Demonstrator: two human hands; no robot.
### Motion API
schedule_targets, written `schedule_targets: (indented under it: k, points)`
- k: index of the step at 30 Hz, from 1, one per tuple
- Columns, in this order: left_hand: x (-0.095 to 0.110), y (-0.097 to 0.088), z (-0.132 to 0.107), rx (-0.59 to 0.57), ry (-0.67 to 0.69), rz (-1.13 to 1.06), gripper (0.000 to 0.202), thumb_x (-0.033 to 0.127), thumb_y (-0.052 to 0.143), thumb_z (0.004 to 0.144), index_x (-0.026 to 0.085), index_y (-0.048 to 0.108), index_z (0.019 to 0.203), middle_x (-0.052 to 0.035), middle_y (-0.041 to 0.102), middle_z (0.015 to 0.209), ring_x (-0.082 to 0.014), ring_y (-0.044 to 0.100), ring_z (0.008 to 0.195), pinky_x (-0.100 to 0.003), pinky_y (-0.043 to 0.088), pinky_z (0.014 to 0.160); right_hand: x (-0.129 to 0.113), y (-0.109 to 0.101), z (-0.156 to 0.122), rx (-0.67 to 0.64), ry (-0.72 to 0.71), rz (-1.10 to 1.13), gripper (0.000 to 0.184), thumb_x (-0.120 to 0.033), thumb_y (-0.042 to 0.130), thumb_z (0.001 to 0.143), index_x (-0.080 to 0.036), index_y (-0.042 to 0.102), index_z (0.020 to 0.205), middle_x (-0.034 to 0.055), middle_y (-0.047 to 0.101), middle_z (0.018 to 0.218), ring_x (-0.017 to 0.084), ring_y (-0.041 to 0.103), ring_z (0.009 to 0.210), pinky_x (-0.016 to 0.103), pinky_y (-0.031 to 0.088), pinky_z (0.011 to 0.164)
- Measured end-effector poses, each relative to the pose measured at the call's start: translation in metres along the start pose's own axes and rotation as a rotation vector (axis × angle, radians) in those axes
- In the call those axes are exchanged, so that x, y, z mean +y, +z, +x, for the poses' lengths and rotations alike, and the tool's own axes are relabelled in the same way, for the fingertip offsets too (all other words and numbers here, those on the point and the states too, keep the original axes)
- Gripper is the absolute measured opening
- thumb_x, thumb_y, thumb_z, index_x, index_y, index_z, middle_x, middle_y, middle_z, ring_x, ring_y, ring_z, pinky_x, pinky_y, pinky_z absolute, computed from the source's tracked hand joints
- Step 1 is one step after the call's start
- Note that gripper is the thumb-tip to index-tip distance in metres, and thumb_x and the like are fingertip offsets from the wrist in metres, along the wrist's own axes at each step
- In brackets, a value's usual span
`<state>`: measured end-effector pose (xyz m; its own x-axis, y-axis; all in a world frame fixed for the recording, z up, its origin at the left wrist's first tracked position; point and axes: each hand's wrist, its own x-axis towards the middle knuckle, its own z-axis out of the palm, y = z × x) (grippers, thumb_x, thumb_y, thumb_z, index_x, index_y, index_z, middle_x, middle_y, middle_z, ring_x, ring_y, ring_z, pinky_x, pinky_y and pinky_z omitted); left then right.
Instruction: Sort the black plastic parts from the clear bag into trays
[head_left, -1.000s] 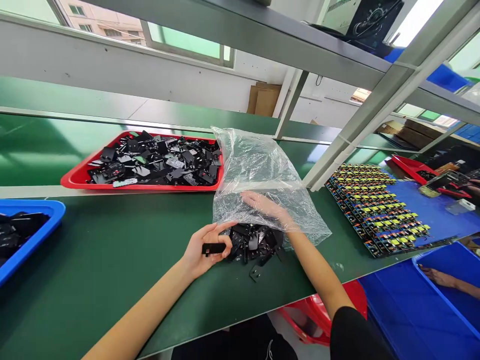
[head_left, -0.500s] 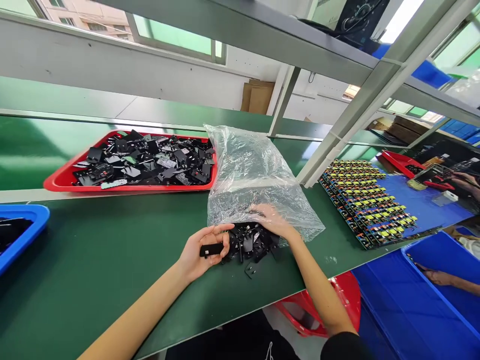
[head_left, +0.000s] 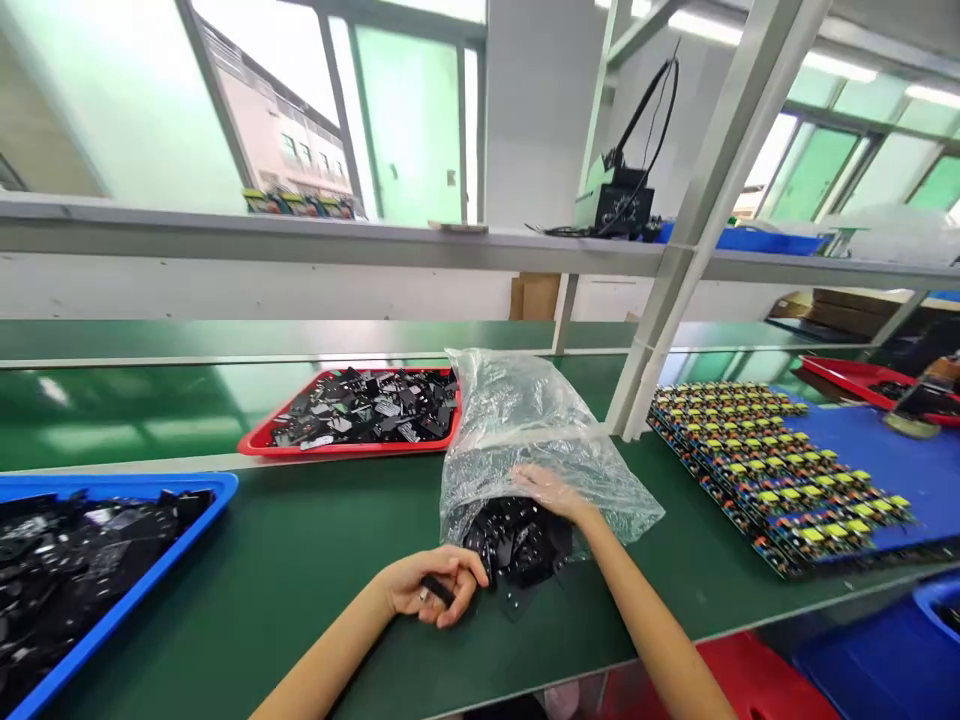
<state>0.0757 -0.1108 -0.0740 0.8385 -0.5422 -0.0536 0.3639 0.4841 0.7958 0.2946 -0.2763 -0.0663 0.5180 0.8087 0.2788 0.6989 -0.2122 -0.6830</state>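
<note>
Clock centred on the black-parts pile (head_left: 525, 545). Open lane at 9: bare benchtop (head_left: 315, 550) between my left hand (head_left: 435, 590) and the blue bin (head_left: 165, 485). Obstructions: red tray (head_left: 345, 451), 10–11; plastic bag (head_left: 517, 400), 12; shelf post (head_left: 646, 375), 1–2; circuit boards (head_left: 757, 455), 2–3; my right forearm (head_left: 660, 630), 4.

Ctr of frame: bag (head_left: 517, 400) on bench (head_left: 322, 560), pile of parts (head_left: 521, 540) at its mouth, front side. L hand (head_left: 416, 582) just L of pile, R hand (head_left: 553, 492) at bag mouth. Tray (head_left: 262, 442) w/ parts L of bag, bin (head_left: 112, 486) w/ parts lower L. Boards (head_left: 757, 470) R, past post (head_left: 677, 290). Shelf (head_left: 300, 236) above, across upper frame, device (head_left: 615, 205) on it.
</note>
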Motion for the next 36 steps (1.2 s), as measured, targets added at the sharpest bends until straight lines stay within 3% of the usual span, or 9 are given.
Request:
schedule_targets:
  k: [3, 6, 10, 13, 20, 25, 29, 33, 36]
  points:
    - [0.001, -0.004, -0.005, 0.021, 0.012, 0.035, 0.036, 0.033, 0.046, 0.089, 0.006, 0.067, 0.102, -0.0066, 0.058, 0.055, -0.0147, 0.052, 0.041, -0.017, 0.023, 0.026, 0.001, -0.004, -0.029, 0.033, -0.009, 0.021, 0.047, -0.054, 0.042, 0.092, -0.025, 0.059, 0.124, 0.0061, 0.058, 0.131, 0.024, 0.055, 0.121, 0.044, 0.046, 0.101]
    - [0.004, -0.01, -0.01, 0.063, 0.053, 0.029, 0.047, 0.04, 0.037, 0.094, 0.005, 0.066, 0.104, -0.0046, 0.054, 0.052, -0.0134, 0.049, 0.039, -0.018, 0.026, 0.028, 0.008, -0.006, -0.066, 0.16, -0.007, 0.055, 0.048, -0.051, 0.037, 0.094, -0.023, 0.055, 0.129, 0.0087, 0.049, 0.14, 0.025, 0.044, 0.131, 0.049, 0.037, 0.109]
    - [0.005, -0.016, -0.011, 0.079, 0.065, 0.019, 0.05, 0.043, 0.04, 0.092, 0.011, 0.055, 0.127, -0.0115, 0.067, 0.081, -0.0098, 0.05, 0.041, -0.017, 0.025, 0.029, 0.014, 0.004, -0.117, 0.325, -0.032, 0.053, 0.037, -0.045, 0.043, 0.093, -0.023, 0.065, 0.114, 0.0102, 0.059, 0.128, 0.027, 0.049, 0.125, 0.052, 0.037, 0.108]
    - [0.006, -0.018, -0.01, 0.068, 0.068, 0.011, 0.056, 0.044, 0.048, 0.088, 0.021, 0.043, 0.139, -0.0133, 0.068, 0.102, -0.0081, 0.051, 0.043, -0.017, 0.025, 0.03, 0.011, 0.014, -0.142, 0.39, -0.034, -0.013, 0.038, -0.042, 0.043, 0.094, -0.026, 0.058, 0.126, 0.0083, 0.052, 0.136, 0.026, 0.045, 0.129, 0.05, 0.039, 0.108]
    - [0.009, -0.01, -0.014, 0.243, 0.165, -0.04, 0.069, 0.039, 0.058, 0.083, 0.024, 0.031, 0.145, -0.0159, 0.064, 0.112, -0.006, 0.052, 0.045, -0.015, 0.025, 0.032, 0.005, 0.02, -0.141, 0.413, 0.01, -0.13, 0.056, -0.042, 0.043, 0.094, -0.035, 0.025, 0.147, 0.003, 0.029, 0.153, 0.03, 0.027, 0.14, 0.055, 0.035, 0.109]
    - [0.011, -0.011, -0.017, 0.189, 0.178, -0.012, 0.06, 0.037, 0.058, 0.082, 0.024, 0.045, 0.139, -0.0166, 0.063, 0.115, -0.0093, 0.057, 0.049, -0.016, 0.03, 0.032, 0.011, 0.02, -0.142, 0.452, 0.021, -0.12, 0.059, -0.041, 0.038, 0.096, -0.037, 0.013, 0.149, 0.0018, 0.02, 0.156, 0.03, 0.023, 0.141, 0.056, 0.036, 0.108]
    - [0.015, -0.01, -0.023, 0.139, 0.203, 0.03, 0.044, 0.036, 0.056, 0.084, 0.017, 0.06, 0.125, -0.0167, 0.065, 0.109, -0.0085, 0.054, 0.048, -0.016, 0.032, 0.032, 0.008, 0.017, -0.147, 0.462, 0.085, -0.089, 0.058, -0.043, 0.038, 0.096, -0.038, 0.014, 0.149, 0.0003, 0.019, 0.156, 0.031, 0.023, 0.141, 0.057, 0.034, 0.109]
    - [0.02, -0.005, -0.025, 0.236, 0.203, 0.003, 0.054, 0.036, 0.053, 0.087, 0.027, 0.044, 0.139, -0.0152, 0.063, 0.116, -0.0074, 0.052, 0.049, -0.016, 0.033, 0.034, 0.007, 0.016, -0.146, 0.408, 0.162, -0.046, 0.057, -0.046, 0.038, 0.095, -0.037, 0.02, 0.148, 0.0003, 0.019, 0.156, 0.031, 0.022, 0.141, 0.055, 0.035, 0.108]
    - [0.02, -0.002, -0.022, 0.29, 0.174, 0.042, 0.055, 0.035, 0.053, 0.086, 0.025, 0.044, 0.14, -0.0185, 0.057, 0.127, -0.0078, 0.054, 0.052, -0.017, 0.036, 0.038, 0.009, 0.018, -0.142, 0.338, 0.196, -0.055, 0.053, -0.048, 0.041, 0.094, -0.034, 0.033, 0.144, 0.0019, 0.019, 0.156, 0.031, 0.023, 0.141, 0.054, 0.034, 0.109]
